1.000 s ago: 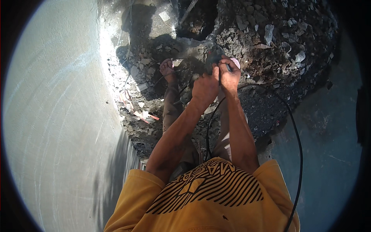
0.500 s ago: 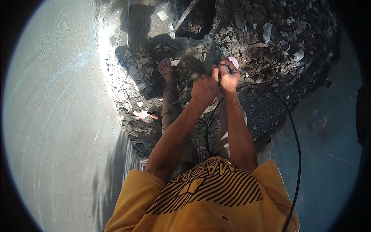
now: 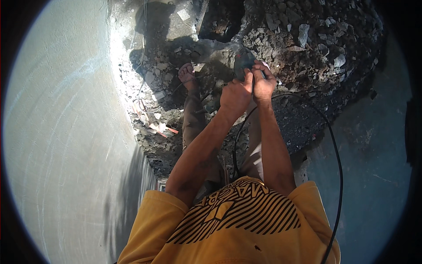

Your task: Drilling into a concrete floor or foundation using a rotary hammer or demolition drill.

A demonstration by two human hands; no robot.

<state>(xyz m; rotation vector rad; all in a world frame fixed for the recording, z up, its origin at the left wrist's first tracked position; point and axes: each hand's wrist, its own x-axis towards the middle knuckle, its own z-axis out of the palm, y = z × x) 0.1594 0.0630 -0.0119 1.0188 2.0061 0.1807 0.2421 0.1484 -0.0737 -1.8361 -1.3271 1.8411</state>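
A dark green corded power tool is between my two hands, its lower end hidden by them; I cannot make out its exact kind. Around its near side wraps my left hand, closed, with the thumb pointing up along the body. My right hand closes on its right side, fingers bent over the top. The working end sits close to the broken ground at a rubble edge. From below my hands a black cable loops off to the right and back past my sleeve.
A pale wall rises at left, a bluish wall at right. Stone rubble heaps up at the right, beside a dark hole. My bare foot stands on the debris. Thin wires and orange-white scraps lie at the left.
The power tool and both hands have shifted slightly to the right, and more of the tool's body shows. My grip stays closed. The surroundings look the same.
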